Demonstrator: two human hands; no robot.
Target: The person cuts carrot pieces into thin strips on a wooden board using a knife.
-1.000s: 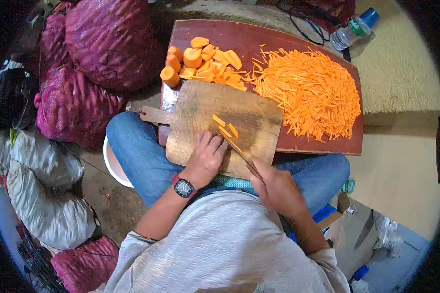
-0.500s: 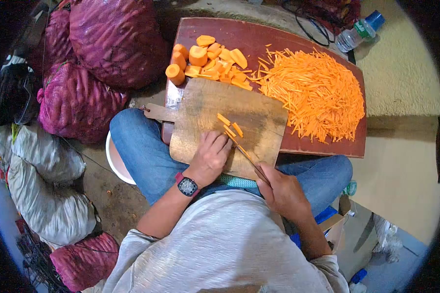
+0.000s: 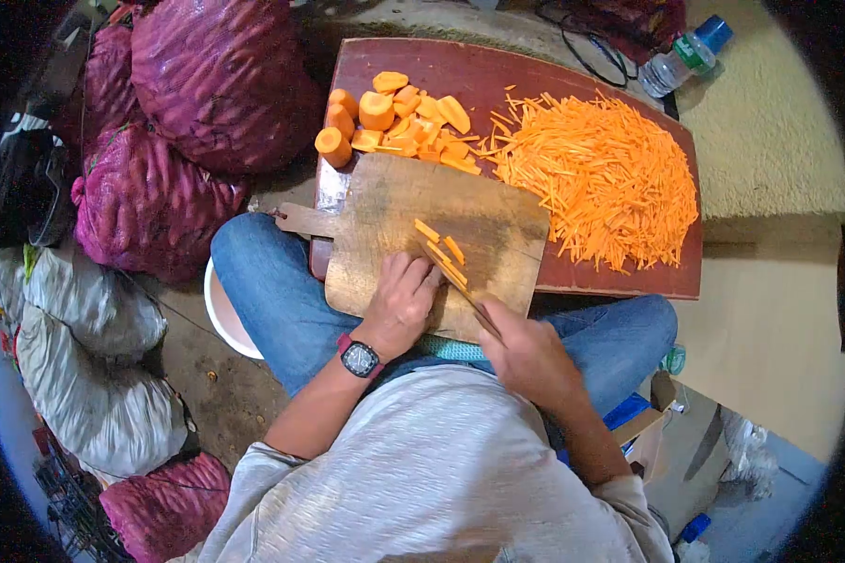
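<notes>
A wooden cutting board [image 3: 366,202] with a handle lies across my lap and the edge of the red table. On it my left hand [image 3: 404,296], wearing a watch, is closed with curled fingers pressed down on a carrot piece that is mostly hidden beneath them. My right hand [image 3: 530,355] grips a knife [image 3: 474,305], its blade slanting up to the left hand's fingertips. Along the blade's far side lie cut carrot strips [image 3: 453,250]. Beyond the board, carrot chunks and slices [image 3: 377,111] sit at the left and a large heap of shredded carrot [image 3: 601,178] at the right.
The red table [image 3: 507,70] carries the carrots. A plastic bottle [image 3: 676,68] lies past its far right corner. Full purple net sacks [image 3: 216,84] and white sacks [image 3: 94,385] crowd the left side. Part of a white basin [image 3: 227,314] shows beside my knee.
My right hand and the knife have moved up and left along the board. A carrot strip now lies along the blade's right side. My left hand stays nearly in place.
</notes>
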